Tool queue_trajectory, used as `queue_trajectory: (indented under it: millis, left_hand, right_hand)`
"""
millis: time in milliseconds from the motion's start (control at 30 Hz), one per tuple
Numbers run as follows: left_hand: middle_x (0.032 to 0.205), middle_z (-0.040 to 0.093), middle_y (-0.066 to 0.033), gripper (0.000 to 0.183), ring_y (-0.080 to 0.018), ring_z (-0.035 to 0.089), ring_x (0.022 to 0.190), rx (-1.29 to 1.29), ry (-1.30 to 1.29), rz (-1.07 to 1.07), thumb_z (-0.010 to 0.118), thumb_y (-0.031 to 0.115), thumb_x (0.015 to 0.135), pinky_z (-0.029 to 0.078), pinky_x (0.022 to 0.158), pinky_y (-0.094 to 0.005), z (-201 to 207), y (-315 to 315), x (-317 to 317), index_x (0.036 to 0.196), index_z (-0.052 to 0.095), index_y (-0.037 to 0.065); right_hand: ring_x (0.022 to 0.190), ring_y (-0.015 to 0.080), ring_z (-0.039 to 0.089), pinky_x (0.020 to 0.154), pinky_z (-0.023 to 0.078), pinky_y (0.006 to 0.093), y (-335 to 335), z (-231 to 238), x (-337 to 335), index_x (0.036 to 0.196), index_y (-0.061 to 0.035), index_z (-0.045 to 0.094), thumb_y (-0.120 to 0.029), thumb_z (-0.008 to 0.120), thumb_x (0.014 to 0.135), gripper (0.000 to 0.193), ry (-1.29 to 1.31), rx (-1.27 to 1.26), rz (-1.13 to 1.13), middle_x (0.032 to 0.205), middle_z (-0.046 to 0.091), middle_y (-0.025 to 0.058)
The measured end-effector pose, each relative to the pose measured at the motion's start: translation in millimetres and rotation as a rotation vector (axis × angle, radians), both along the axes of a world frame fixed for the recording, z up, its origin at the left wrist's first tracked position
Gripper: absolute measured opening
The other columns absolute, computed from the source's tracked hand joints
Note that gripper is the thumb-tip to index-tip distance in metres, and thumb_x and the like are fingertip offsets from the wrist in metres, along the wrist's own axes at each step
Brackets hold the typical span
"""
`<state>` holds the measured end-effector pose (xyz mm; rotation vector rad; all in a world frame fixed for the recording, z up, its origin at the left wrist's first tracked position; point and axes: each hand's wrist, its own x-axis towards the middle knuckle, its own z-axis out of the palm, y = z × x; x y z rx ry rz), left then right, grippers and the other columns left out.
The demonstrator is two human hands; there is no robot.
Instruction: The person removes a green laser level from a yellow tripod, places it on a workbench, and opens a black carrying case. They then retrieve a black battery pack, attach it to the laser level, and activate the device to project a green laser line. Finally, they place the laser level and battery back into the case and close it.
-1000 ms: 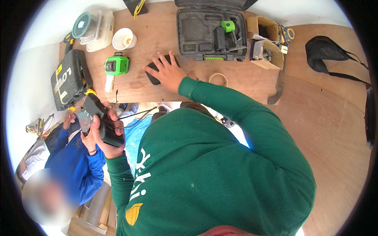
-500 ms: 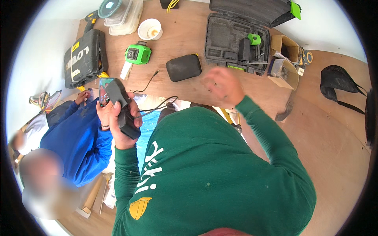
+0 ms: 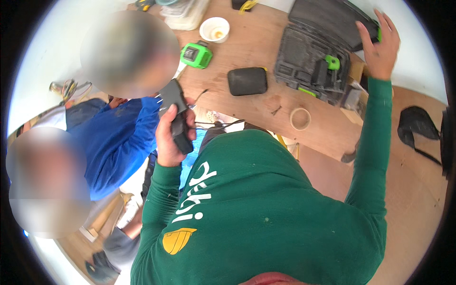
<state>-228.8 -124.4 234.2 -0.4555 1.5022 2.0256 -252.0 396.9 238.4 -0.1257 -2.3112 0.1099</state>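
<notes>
The left hand (image 3: 173,137) is curled round two black blocks stacked end to end, thumb on the near face and fingers behind: an upper adapter (image 3: 173,92) with metal prongs jutting to the left, and a lower block (image 3: 181,135) filling the palm. A thin black cord (image 3: 228,123) trails to the right of this hand. Both blocks look like hard, stiff plastic, probably light to moderate in weight and a little slick; the broad sides seem the best hold, clear of the prongs, which could bend, and the limp cord, which could snag. The right hand (image 3: 381,50) is raised with fingers spread and nothing in it, by the lid (image 3: 327,19) of the open case (image 3: 304,54); whether it touches the lid I cannot tell. Between the hands, a soft-looking black pouch (image 3: 247,81) lies on the bench (image 3: 256,45).
</notes>
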Motion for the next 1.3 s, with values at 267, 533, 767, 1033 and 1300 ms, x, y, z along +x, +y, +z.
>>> queue_trajectory:
  millis: [267, 533, 767, 1033, 1300]
  left_hand:
    - [0.082, 0.063, -0.0022, 0.046, -0.0133, 0.06, 0.064, -0.112, 0.088, 0.339, 0.055, 0.046, 0.108, 0.049, 0.059, -0.0301, -32.4, 22.6, -6.8, 0.126, 0.067, 0.005]
    - [0.087, 0.057, -0.0028, 0.048, -0.016, 0.054, 0.062, 0.48, 0.053, 0.394, 0.053, 0.049, 0.106, 0.044, 0.057, -0.0292, 23.2, -29.5, -37.0, 0.127, 0.061, 0.006]
    - [0.091, 0.054, -0.0043, 0.047, -0.0175, 0.055, 0.07, 0.554, -0.015, 0.521, 0.05, 0.05, 0.107, 0.045, 0.058, -0.0289, 39.7, -42.3, -42.7, 0.123, 0.06, 0.007]
    - [0.092, 0.057, -0.0049, 0.047, -0.0182, 0.054, 0.069, 0.475, -0.038, 0.549, 0.054, 0.049, 0.106, 0.045, 0.06, -0.0285, 38.7, -40.3, -43.8, 0.124, 0.059, 0.006]
    - [0.093, 0.062, -0.0059, 0.044, -0.0171, 0.061, 0.071, 0.353, 0.078, 0.473, 0.058, 0.046, 0.106, 0.053, 0.063, -0.0275, 30.0, -32.1, -45.2, 0.124, 0.06, 0.006]
  right_hand:
    - [0.102, 0.022, 0.067, 0.095, 0.053, 0.0351, -198.7, -45.6, 59.3, 0.127, -0.0023, 0.068, -0.013, 0.081, 0.087, 0.043, -0.388, -0.933, 0.591, 0.119, 0.068, 0.0106]
    - [0.096, 0.0199, 0.064, 0.09, 0.053, 0.0335, -248.3, -50.3, 50.3, 0.138, -0.0024, 0.062, -0.011, 0.08, 0.087, 0.055, -0.518, -1.122, 0.922, 0.119, 0.067, 0.0111]
    - [0.103, 0.0117, 0.058, 0.092, 0.05, 0.0286, -214.7, -68.5, 22.2, 0.142, -0.0044, 0.06, -0.01, 0.072, 0.099, 0.044, -0.513, -1.412, 0.676, 0.122, 0.064, 0.0049]
    - [0.1, 0.0107, 0.058, 0.089, 0.05, 0.0275, -241.5, -73.2, 23.4, 0.139, -0.0033, 0.061, -0.009, 0.072, 0.098, 0.043, -0.621, -1.49, 0.698, 0.12, 0.064, 0.0048]
    - [0.092, 0.0119, 0.062, 0.088, 0.052, 0.0293, -247.7, -70.5, 32.1, 0.127, -0.0023, 0.068, -0.007, 0.073, 0.094, 0.034, -0.676, -1.298, 0.723, 0.111, 0.069, 0.0068]
